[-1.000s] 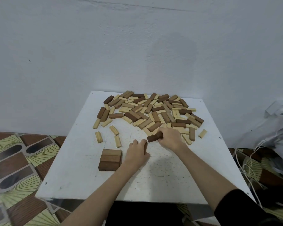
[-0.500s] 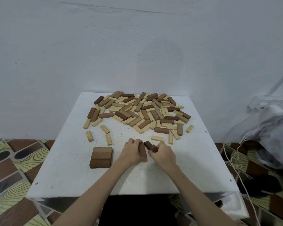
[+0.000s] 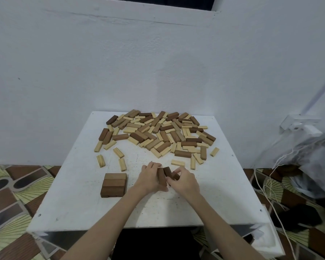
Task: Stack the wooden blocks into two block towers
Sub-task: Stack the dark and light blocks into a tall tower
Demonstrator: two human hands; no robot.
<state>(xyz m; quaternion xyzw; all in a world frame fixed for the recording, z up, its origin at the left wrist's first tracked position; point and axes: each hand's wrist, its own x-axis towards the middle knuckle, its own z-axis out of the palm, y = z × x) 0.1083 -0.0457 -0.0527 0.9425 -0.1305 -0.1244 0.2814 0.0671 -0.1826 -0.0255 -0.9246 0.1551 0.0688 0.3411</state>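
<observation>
Wooden blocks (image 3: 158, 136) lay scattered at table's (image 3: 223, 194) 12 o'clock; three-block base (image 3: 114, 185) sat at 9 o'clock of hands. Left hand (image 3: 151, 178) gripped dark block (image 3: 162, 176); right hand (image 3: 184, 182) pinched second dark block (image 3: 168, 172) beside it. Step judged: laying second tower's first layer. Next: align blocks flush, side by side
</observation>
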